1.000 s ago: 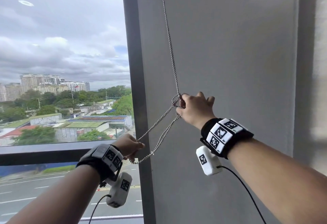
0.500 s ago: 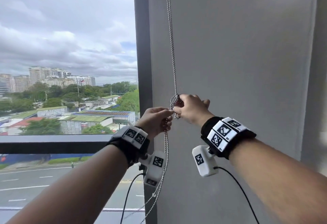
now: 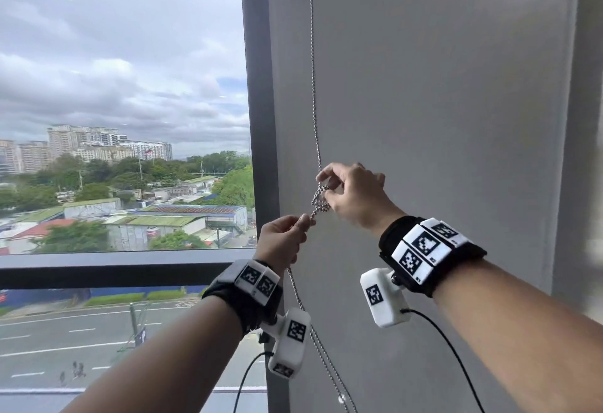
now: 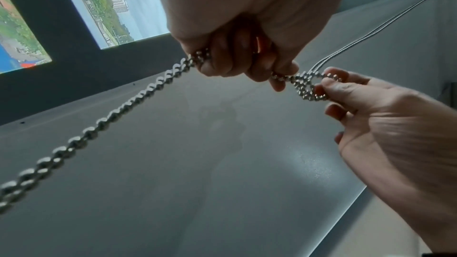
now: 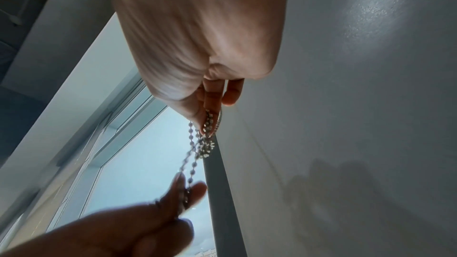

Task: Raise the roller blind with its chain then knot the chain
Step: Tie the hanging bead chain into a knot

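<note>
A silver bead chain [image 3: 312, 86] hangs down the grey wall beside the window frame. At chest height it bunches into a small loose knot [image 3: 320, 200]. My right hand [image 3: 350, 192] pinches the knot's loop [image 4: 309, 87] between thumb and fingers. Just below and to the left, my left hand [image 3: 284, 241] grips the doubled chain under the knot [image 5: 184, 192] in curled fingers. The slack tail [image 3: 321, 350] drops from the left fist past the wrist camera. The blind itself is out of view in the head view.
A dark window frame post [image 3: 259, 102] stands left of the chain, with glass and a city view beyond. A dark sill rail [image 3: 114, 269] runs across the window. The grey wall [image 3: 440, 119] fills the right side.
My left hand has come up from low left to just under the knot, taking the chain tail with it. The long slanted loop has drawn in to a small bunch; the right hand stayed.
</note>
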A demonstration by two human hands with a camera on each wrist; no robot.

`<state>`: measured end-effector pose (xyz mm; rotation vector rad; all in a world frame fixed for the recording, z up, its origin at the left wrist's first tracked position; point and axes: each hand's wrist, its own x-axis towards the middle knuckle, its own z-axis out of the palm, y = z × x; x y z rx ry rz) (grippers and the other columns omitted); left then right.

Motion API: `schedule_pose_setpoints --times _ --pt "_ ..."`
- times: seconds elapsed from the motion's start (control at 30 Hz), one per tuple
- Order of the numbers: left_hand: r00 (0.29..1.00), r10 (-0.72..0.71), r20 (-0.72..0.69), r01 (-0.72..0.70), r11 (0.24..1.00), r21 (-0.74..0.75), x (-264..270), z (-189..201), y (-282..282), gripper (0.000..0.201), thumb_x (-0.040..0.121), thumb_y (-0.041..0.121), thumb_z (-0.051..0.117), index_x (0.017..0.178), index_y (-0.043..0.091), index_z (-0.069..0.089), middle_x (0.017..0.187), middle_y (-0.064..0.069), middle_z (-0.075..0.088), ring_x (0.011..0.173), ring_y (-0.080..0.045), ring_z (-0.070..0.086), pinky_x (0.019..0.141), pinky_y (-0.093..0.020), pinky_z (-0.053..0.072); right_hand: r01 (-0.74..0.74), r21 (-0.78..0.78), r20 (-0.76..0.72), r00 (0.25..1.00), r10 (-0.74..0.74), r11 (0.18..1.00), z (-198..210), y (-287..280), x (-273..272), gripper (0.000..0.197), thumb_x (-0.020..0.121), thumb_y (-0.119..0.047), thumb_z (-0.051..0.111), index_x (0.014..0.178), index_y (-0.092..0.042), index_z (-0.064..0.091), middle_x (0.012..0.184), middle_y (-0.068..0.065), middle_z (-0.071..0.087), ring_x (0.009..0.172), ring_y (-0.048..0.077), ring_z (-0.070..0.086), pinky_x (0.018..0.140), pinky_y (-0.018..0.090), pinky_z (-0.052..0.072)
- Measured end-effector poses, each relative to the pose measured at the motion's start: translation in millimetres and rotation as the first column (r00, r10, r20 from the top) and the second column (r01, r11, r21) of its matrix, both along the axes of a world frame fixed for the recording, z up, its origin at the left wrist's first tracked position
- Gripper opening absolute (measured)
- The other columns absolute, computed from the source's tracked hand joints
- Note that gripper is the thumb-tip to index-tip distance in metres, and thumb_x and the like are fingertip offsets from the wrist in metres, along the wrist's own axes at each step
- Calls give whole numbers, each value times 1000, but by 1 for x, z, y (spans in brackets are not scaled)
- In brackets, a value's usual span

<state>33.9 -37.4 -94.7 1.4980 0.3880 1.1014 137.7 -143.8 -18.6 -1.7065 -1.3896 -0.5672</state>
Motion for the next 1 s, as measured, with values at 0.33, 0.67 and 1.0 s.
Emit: schedule_pose_setpoints --times 0.33,0.67,1.0 --pt "997 -63 51 64 998 -20 6 -3 -15 15 90 18 56 82 11 66 47 1 45 32 -5 27 33 -14 21 -111 48 -66 991 114 993 9 2 1 17 82 -11 59 94 -18 69 73 -12 61 61 6 53 76 27 48" --pt "946 -201 254 238 964 -122 1 -3 -26 21 90 22 58 83 4 66 58 -6 54 47 -14 47 50 -24 41 -283 -27 -162 948 276 959 2 3 0 23 79 -11 76 91 -23 60 74 -5 65 65 5 60 60 5 43" --pt "974 -92 207 99 995 -22 5 -14 -30 20 93 28 52 84 18 68 43 5 30 33 -8 22 34 -12 19 -352 52 -227 907 355 934 6 5 -3 15 81 -8 75 89 -14 64 73 0 67 58 -3 62 62 12 46"
